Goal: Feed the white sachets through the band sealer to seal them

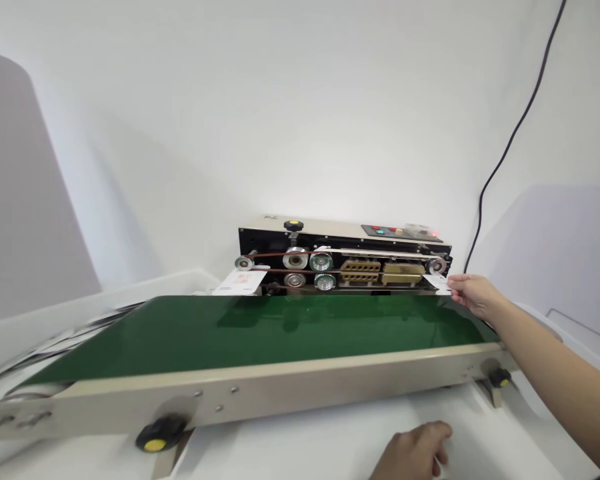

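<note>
At the right end of a band sealer (pixel 345 230), my right hand (pixel 473 293) pinches the edge of a small white packet (pixel 436 283). The packet's inner end sits at the sealer's belts, beside the right pulley (pixel 436 265). Low in the view, my left hand (pixel 415 453) hovers in front of the conveyor's frame with nothing visible in it. Its index finger stretches out and the other fingers are loosely bent. Another white packet (pixel 240 281) with a reddish print sticks out at the sealer's left end, below the left pulley (pixel 244 263).
A green conveyor belt (pixel 280 333) runs along the sealer's front, edged by a beige frame (pixel 300 377). Black knobs with yellow centres (pixel 161 432) jut from below it. Flat dark-edged sheets (pixel 75 340) lie at the left. A black cable (pixel 513 137) hangs down the wall.
</note>
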The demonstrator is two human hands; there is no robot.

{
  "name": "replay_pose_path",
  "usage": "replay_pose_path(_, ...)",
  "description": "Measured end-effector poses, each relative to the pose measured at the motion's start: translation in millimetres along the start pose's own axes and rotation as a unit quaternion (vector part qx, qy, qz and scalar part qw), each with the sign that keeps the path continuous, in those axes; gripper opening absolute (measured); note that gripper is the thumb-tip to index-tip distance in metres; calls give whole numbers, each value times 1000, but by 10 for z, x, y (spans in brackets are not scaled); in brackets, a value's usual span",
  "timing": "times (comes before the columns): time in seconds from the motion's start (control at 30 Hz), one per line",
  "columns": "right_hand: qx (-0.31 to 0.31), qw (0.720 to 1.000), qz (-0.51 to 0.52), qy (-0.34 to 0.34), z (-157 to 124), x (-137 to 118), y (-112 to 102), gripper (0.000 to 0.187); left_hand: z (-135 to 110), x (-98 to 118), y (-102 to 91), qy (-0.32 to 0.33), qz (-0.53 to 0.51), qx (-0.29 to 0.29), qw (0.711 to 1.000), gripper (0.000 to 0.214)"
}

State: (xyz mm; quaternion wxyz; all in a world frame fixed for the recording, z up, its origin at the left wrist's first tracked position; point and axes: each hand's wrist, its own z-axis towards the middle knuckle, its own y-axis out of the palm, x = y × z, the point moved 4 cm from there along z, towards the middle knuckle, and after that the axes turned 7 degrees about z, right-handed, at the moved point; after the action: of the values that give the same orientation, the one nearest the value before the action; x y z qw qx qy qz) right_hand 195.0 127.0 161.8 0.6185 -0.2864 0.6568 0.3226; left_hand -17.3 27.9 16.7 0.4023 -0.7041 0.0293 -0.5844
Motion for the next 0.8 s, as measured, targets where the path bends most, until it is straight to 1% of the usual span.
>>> replay_pose_path(0.17,-16,1000,3,11,-80,-6,103,17,-8,-10,1,10,-8,17,1000,59)
replay_pose_path(0.33,-32,999,-4,13,-187,10,198,15,-5,-32,24,8,-3,16,1000,58)
replay_pose_path(0.43,-32,999,-31,-5,-230,12,231,10,-3,-36,30,20,6,21,1000,58)
replay_pose_path(0.53,-16,997,-68,-42,-264,-22,231,10,0,-36,37,27,12,22,999,59)
replay_pose_path(0.6,-4,992,-97,-76,-314,-64,211,12,1,-33,39,24,19,20,999,61)
replay_pose_path(0.67,14,979,-154,-134,-430,-121,171,16,-2,-27,39,22,27,15,999,61)
replay_pose_path(0.7,27,965,-192,-175,-523,-149,143,19,-4,-22,35,23,32,15,999,61)
replay_pose_path(0.77,54,925,-257,-273,-789,-179,84,23,-10,-13,21,32,43,17,998,58)
replay_pose_path(0.8,61,904,-272,-323,-952,-168,56,24,-12,-9,14,39,50,19,998,56)
